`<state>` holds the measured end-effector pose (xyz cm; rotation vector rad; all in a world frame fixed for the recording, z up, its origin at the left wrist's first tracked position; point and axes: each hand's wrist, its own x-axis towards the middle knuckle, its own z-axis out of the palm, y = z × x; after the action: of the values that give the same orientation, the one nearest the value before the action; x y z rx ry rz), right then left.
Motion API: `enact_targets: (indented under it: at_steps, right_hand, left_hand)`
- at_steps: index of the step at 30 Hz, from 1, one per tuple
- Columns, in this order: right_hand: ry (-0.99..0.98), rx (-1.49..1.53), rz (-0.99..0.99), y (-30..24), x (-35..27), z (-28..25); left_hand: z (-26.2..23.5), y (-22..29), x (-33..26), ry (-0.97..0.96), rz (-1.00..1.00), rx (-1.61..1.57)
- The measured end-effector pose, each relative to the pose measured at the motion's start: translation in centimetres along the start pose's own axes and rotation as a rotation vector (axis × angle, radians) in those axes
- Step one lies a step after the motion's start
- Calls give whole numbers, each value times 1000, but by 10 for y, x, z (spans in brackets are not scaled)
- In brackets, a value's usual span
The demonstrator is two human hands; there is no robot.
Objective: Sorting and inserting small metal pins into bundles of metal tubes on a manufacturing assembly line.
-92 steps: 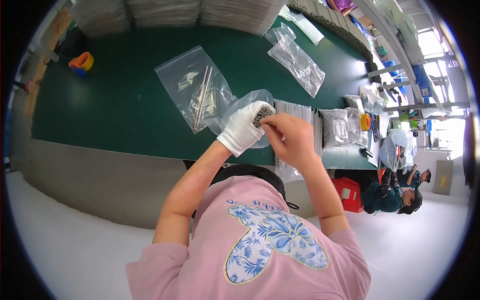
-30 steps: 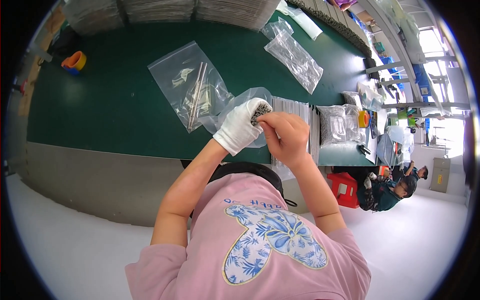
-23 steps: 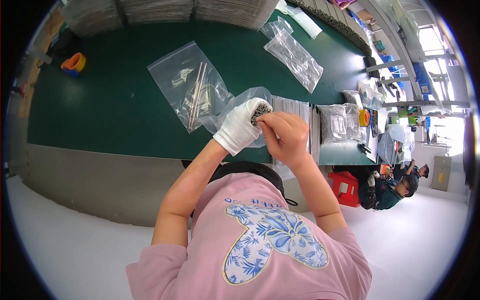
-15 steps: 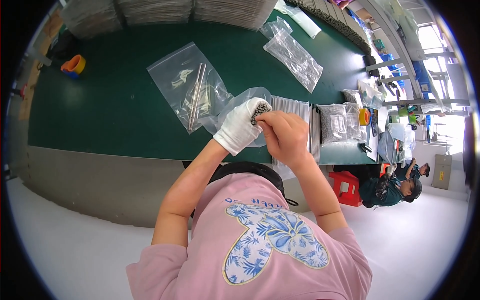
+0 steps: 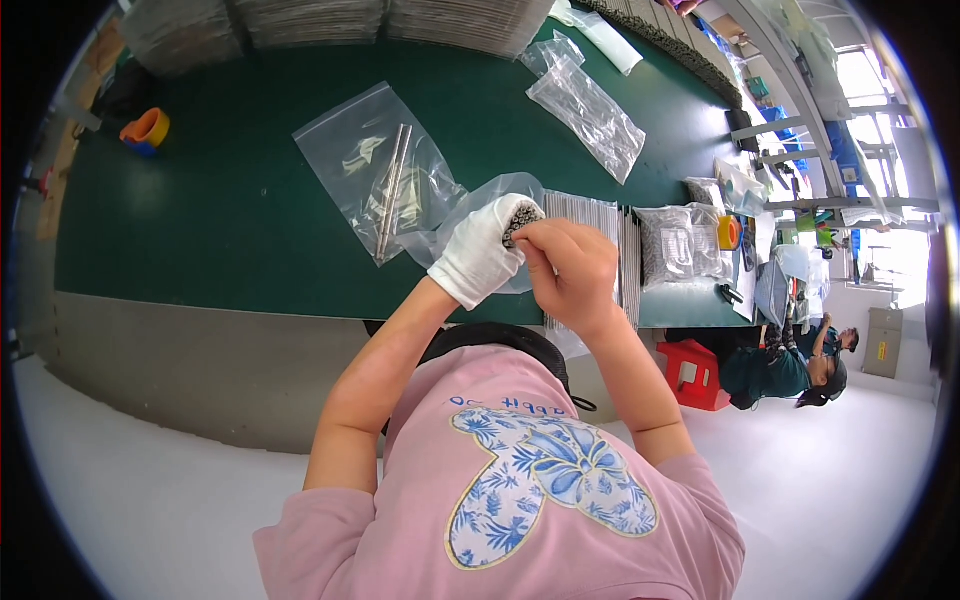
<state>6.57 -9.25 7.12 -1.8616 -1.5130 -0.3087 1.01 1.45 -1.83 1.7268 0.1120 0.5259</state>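
In a white glove, my left hand [image 5: 474,252] is wrapped round a bundle of thin metal tubes [image 5: 522,214], whose grey ends face up toward me. My bare right hand [image 5: 572,262] has its thumb and fingers pinched together at the edge of those ends; what sits between the fingertips is hidden. A cloudy plastic bag [image 5: 508,186] lies around and behind the gloved hand. To the left, a flat clear bag [image 5: 345,135] rests on the green table [image 5: 220,220], with a few long thin metal rods [image 5: 392,195] on or in it.
Right of my hands lie a row of long metal tubes [image 5: 582,212] and filled clear bags [image 5: 668,245]. An empty-looking clear bag [image 5: 595,115] is farther back. Wrapped stacks [image 5: 460,22] line the far edge; tape rolls [image 5: 147,130] sit far left. A co-worker [image 5: 770,375] sits by a red stool [image 5: 693,375].
My hands keep almost the same pose, the right one still pinching at the tube ends. At the right, the seated co-worker's head and arms have shifted.
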Motion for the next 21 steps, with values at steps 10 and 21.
enact_targets:
  at_steps: [10,21]
  right_hand:
    - [-2,9,23,-1,0,-3]
    - [87,127,49,-17,22,-27]
  left_hand:
    - [1,1,0,39,9,-2]
    - [10,-1,0,203,104,-75]
